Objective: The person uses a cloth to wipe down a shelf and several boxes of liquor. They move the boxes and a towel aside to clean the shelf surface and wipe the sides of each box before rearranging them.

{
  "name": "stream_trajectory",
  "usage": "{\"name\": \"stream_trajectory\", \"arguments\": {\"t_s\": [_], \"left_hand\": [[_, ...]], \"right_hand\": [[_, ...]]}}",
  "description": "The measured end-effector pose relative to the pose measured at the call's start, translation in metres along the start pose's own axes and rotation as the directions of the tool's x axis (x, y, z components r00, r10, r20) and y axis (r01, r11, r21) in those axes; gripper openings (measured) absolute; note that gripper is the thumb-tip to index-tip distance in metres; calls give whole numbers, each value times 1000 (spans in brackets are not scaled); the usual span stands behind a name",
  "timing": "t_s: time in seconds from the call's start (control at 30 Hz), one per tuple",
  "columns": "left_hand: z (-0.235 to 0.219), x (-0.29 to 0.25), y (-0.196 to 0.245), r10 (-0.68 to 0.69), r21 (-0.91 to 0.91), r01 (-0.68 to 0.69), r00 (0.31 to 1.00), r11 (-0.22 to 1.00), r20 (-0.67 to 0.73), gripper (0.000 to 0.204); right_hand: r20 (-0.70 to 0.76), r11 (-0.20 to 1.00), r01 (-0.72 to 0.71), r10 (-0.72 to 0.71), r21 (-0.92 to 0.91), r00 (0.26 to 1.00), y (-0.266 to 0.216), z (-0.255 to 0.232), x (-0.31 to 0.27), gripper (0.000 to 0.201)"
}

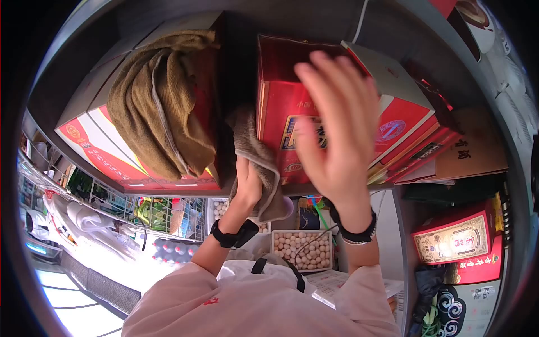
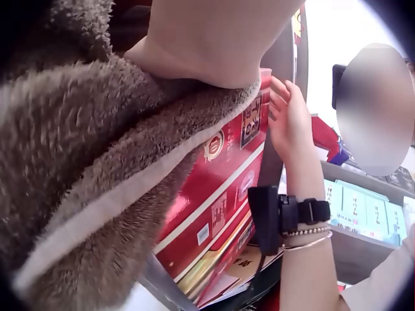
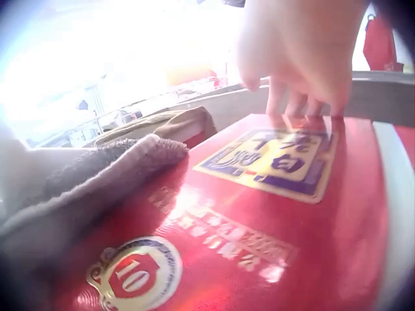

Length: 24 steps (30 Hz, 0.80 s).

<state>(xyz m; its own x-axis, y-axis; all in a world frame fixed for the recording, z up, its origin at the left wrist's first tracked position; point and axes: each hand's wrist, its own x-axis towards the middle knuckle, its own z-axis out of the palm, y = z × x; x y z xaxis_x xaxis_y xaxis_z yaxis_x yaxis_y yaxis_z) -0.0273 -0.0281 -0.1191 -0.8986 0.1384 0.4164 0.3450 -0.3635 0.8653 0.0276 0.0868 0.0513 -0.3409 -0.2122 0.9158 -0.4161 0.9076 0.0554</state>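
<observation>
A grey-brown towel (image 1: 258, 149) hangs from my left hand (image 1: 249, 181), which grips it beside a red box (image 1: 278, 112); the cloth covers its fingertips. In the left wrist view the towel (image 2: 97, 149) fills the left side, its pale hem running diagonally. My right hand (image 1: 339, 129) is over the same box with its fingers extended. The right wrist view has its fingertips at the far edge of the box's printed red face (image 3: 246, 220), past a gold and blue label (image 3: 272, 162). The towel (image 3: 97, 175) lies along the box's left side there.
An olive-brown towel (image 1: 160, 106) drapes over a red and white carton (image 1: 106, 149) at left. More boxes (image 1: 401, 118) stand at right on the shelf. Below are a wire rack (image 1: 168, 216), a crate of round pale items (image 1: 303, 251) and bottles (image 1: 177, 251). Another person (image 2: 376, 110) appears beyond.
</observation>
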Motion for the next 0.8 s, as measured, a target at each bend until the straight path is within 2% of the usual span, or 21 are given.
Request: {"name": "stream_trajectory", "arguments": {"t_s": [0.03,0.07,0.1,0.17,0.2,0.23,0.3,0.33,0.37,0.4,0.43,0.47,0.5,0.57,0.63,0.7,0.77,0.8], "left_hand": [[1,0,1,-68,-78,67,998,995,-13,46],[-1,2,-7,-86,-114,84,996,990,-12,46],[-7,0,-24,-178,-207,174,984,963,0,49],[-11,-7,-33,-284,-221,273,959,936,-20,52],[-9,-7,-34,-308,-206,291,950,934,-54,55],[-12,-2,-39,-254,-132,249,967,960,-29,58],[-15,-2,-34,-321,23,322,946,946,-33,61],[-11,5,-30,-164,46,165,986,985,-27,65],[-12,10,-23,-162,45,164,986,986,-39,65],[-6,16,13,-310,-191,318,948,929,74,57],[-1,22,38,-414,-395,468,884,791,218,50],[4,27,45,-360,-481,408,913,776,194,42],[5,27,51,-357,-487,402,915,775,188,42],[12,49,61,-212,-378,245,969,892,129,41],[13,73,72,-62,-251,84,994,964,94,39],[18,100,81,89,-116,-79,993,990,82,37],[22,130,90,240,19,-243,966,970,93,35],[25,128,95,311,86,-321,944,943,108,34]], "right_hand": [[21,1000,-3,3,16,1000,-2,13,0,43],[-20,999,16,-16,-41,1000,-1,21,1,41],[-61,995,30,-36,-93,998,-2,30,0,38],[-130,997,36,-46,-75,991,4,38,-4,32],[-126,999,-3,-4,-50,992,-1,37,-2,30],[-129,998,-17,10,-56,992,-5,38,-2,31],[-148,998,-15,6,-60,989,-4,41,-3,32],[-166,999,-7,-2,-53,986,-3,42,-4,33],[-163,999,-13,6,-46,987,-3,41,-4,32],[-166,999,-7,0,-44,986,-3,41,-4,32],[-169,999,0,-8,-43,986,-3,41,-4,32],[-165,999,7,-14,-39,986,-3,40,-5,32],[-168,999,12,-19,-39,986,-2,40,-5,32],[-174,999,25,-31,-37,984,-1,40,-3,32],[-161,999,26,-32,-36,987,-2,38,-4,32],[-167,1000,19,-22,-23,986,-2,39,-4,32],[-176,1000,12,-14,-13,984,-1,41,-4,32],[-186,1000,15,-18,-17,982,-1,42,-4,32]]}}
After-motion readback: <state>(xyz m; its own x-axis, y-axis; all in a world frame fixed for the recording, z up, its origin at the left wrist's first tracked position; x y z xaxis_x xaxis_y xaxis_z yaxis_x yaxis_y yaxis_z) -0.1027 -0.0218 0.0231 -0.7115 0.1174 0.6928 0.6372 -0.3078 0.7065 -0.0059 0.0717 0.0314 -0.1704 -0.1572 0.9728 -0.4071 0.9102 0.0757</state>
